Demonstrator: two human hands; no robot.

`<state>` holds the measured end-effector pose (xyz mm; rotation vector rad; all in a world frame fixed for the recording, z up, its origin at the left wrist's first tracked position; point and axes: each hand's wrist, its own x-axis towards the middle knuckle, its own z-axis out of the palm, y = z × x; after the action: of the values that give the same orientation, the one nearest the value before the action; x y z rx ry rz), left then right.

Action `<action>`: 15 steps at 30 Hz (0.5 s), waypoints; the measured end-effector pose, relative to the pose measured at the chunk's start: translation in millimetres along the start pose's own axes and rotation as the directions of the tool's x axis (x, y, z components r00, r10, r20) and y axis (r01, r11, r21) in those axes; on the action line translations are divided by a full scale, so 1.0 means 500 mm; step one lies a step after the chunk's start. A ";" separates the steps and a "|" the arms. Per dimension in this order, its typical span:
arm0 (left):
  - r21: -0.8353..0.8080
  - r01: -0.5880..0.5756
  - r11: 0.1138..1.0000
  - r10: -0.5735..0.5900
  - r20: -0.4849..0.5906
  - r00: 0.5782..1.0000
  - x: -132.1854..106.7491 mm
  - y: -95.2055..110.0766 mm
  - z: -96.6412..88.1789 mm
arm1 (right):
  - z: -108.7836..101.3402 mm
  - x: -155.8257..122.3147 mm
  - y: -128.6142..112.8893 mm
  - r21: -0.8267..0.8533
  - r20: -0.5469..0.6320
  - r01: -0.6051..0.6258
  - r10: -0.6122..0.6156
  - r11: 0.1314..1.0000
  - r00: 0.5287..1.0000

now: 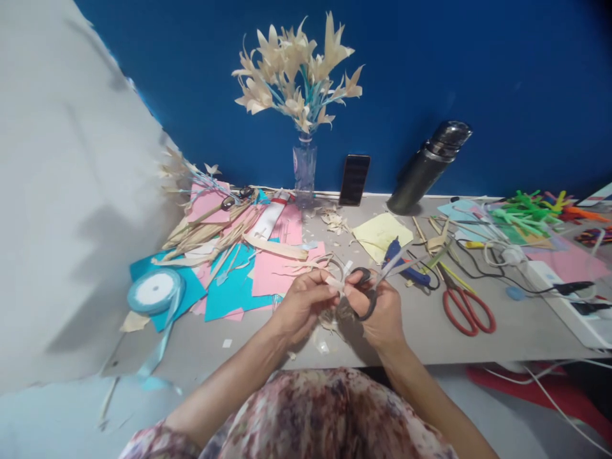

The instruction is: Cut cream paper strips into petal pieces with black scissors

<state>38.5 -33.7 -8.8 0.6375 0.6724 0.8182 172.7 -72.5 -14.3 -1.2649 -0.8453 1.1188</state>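
Over the table's front middle, my left hand pinches a small pale strip between thumb and fingertips; its material is hard to make out. My right hand is closed around black-handled scissors, whose blades point up and away to the right. The right thumb and fingertips meet the left ones at the strip. Behind the hands lies a roll of tape, partly hidden by the fingers. Dry scraps lie on the table beneath.
Pink paper, husk strips and a blue ribbon roll lie left. A bottle vase of husk flowers, a phone and a flask stand behind. Right are a glue gun, red-handled scissors and a power strip.
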 end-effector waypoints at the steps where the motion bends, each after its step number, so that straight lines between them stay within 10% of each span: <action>1: -0.025 0.001 1.000 -0.001 -0.006 1.000 0.000 -0.003 0.002 | 0.006 -0.001 0.001 0.012 -0.015 0.009 -0.009 1.000 1.000; 7: -0.027 -0.049 0.998 0.048 -0.050 0.998 0.004 0.008 -0.003 | -0.011 -0.005 -0.007 -0.093 0.172 -0.013 0.029 0.996 0.985; 15: 0.120 -0.110 0.987 0.128 -0.164 0.978 0.005 0.029 -0.005 | -0.057 -0.007 -0.004 -0.283 0.552 -0.015 0.176 0.959 0.815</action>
<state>31.6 -23.3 -0.5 0.7180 0.8459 0.9596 199.0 -83.8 -16.3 -1.2048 -1.4384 1.5470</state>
